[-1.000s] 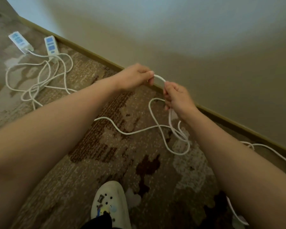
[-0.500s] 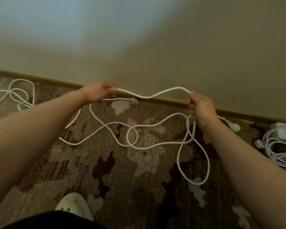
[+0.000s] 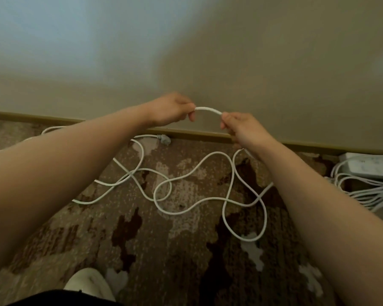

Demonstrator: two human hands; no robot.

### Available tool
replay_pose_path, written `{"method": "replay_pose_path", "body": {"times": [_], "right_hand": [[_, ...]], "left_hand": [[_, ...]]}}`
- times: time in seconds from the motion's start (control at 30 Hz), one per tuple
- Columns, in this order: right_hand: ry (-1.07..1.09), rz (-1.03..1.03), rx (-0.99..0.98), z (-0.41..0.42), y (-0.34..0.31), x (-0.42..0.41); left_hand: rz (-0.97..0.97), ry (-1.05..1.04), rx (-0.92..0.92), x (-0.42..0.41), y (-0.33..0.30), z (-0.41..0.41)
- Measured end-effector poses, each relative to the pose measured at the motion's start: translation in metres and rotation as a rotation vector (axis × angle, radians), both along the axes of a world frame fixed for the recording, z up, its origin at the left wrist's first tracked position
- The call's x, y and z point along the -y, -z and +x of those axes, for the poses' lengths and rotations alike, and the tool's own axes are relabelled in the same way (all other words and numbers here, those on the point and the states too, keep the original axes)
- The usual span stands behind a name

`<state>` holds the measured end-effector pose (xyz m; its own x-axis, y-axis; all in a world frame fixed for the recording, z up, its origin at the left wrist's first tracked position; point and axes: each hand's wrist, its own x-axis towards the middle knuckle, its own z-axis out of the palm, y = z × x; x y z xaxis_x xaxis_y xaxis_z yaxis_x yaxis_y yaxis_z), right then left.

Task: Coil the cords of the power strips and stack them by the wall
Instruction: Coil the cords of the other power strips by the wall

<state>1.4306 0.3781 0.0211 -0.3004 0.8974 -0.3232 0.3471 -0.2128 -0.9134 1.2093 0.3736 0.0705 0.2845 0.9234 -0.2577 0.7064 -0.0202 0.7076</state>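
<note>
A long white cord (image 3: 192,173) sprawls in loose loops over the patterned carpet below my arms. My left hand (image 3: 170,110) and my right hand (image 3: 239,127) each pinch it, held up in front of the wall, with a short arched stretch of cord between them. A loop hangs down from my right hand. The cord's grey plug (image 3: 165,139) lies by the baseboard. A white power strip (image 3: 367,165) with its cord (image 3: 367,191) bundled in coils sits against the wall at the far right.
The beige wall and its dark baseboard (image 3: 296,145) run across the view. More white cord (image 3: 51,129) trails off at the left by the baseboard. My white shoe (image 3: 89,283) is at the bottom edge.
My hands have come close together, from a wide spread half a second ago, so the cord between them is now a short arch. The view panned right earlier, bringing the bundled strip into sight.
</note>
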Motion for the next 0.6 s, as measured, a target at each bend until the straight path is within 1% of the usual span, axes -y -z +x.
{"method": "replay_pose_path", "body": {"times": [0.07, 0.13, 0.17, 0.2, 0.23, 0.27, 0.3, 0.33, 0.37, 0.4, 0.47, 0.5, 0.53, 0.6], "right_hand": [[0.164, 0.083, 0.023, -0.005, 0.009, -0.001], [0.351, 0.08, -0.033, -0.009, 0.013, -0.001], [0.411, 0.069, -0.05, -0.012, 0.014, 0.0], [0.425, 0.072, -0.041, -0.016, 0.015, -0.001], [0.37, 0.073, 0.02, -0.021, 0.016, -0.002], [0.211, 0.077, 0.197, -0.027, 0.017, -0.004], [-0.018, 0.069, 0.426, -0.035, 0.016, -0.004], [-0.203, 0.055, 0.61, -0.046, 0.015, -0.002], [-0.308, 0.027, 0.706, -0.057, 0.013, 0.001], [-0.357, 0.016, 0.744, -0.069, 0.011, 0.005], [-0.437, 0.104, 0.77, -0.092, 0.009, 0.015], [-0.495, 0.156, 0.753, -0.104, 0.008, 0.022], [-0.554, 0.19, 0.709, -0.115, 0.008, 0.027], [-0.598, 0.217, 0.527, -0.133, 0.011, 0.036]], "left_hand": [[-0.036, -0.054, 0.05, 0.016, 0.017, -0.03], [-0.043, -0.107, 0.027, 0.031, 0.035, -0.062], [-0.059, -0.145, 0.016, 0.039, 0.043, -0.078], [-0.077, -0.187, -0.001, 0.047, 0.05, -0.095], [-0.089, -0.222, -0.033, 0.054, 0.057, -0.11], [-0.092, -0.242, -0.079, 0.06, 0.061, -0.123], [-0.092, -0.25, -0.134, 0.064, 0.063, -0.135], [-0.098, -0.247, -0.194, 0.067, 0.063, -0.143], [-0.109, -0.234, -0.248, 0.067, 0.061, -0.149], [-0.125, -0.214, -0.286, 0.066, 0.058, -0.151], [-0.162, -0.158, -0.309, 0.064, 0.05, -0.146], [-0.177, -0.125, -0.307, 0.063, 0.047, -0.142], [-0.185, -0.095, -0.294, 0.063, 0.044, -0.136], [-0.171, -0.074, -0.239, 0.066, 0.039, -0.13]]}}
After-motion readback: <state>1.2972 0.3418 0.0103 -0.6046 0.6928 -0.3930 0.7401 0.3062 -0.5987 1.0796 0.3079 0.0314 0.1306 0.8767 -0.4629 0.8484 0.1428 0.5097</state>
